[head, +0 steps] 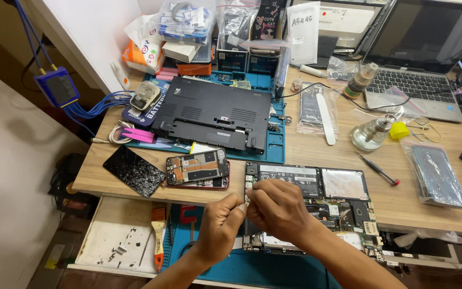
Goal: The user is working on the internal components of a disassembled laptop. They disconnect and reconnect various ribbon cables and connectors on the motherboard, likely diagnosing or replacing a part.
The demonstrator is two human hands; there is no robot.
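We look down on a crowded wooden workbench (316,155) where an opened laptop (316,206) lies with its bottom cover off, its battery and circuit board bare. That laptop is our landmark.

Our left hand (219,227) and right hand (279,206) meet at the laptop's near-left edge. The fingers of both hands are curled in tight, thumbs and forefingers pinched together around something very small at that edge; we cannot tell what it is, since the fingers hide it.

Just left of the laptop lies an opened smartphone (198,168) with its insides exposed, and left of that a cracked black screen panel (133,171). Behind the laptop rests a black laptop bottom cover (212,113) on a blue repair mat (279,152). Right of the laptop, a small red-tipped screwdriver (378,169) lies on the wood, with a glass bottle of clear liquid (371,132) beyond it. A second, closed-up silver laptop (418,64) stands open at the far right.

In our judgement, the risks are these: the pinched piece is tiny and could slip and vanish into the open drawer (118,235) below; pulling too hard could tear a delicate connector; and a stray elbow could tip the liquid bottle toward the bare board.
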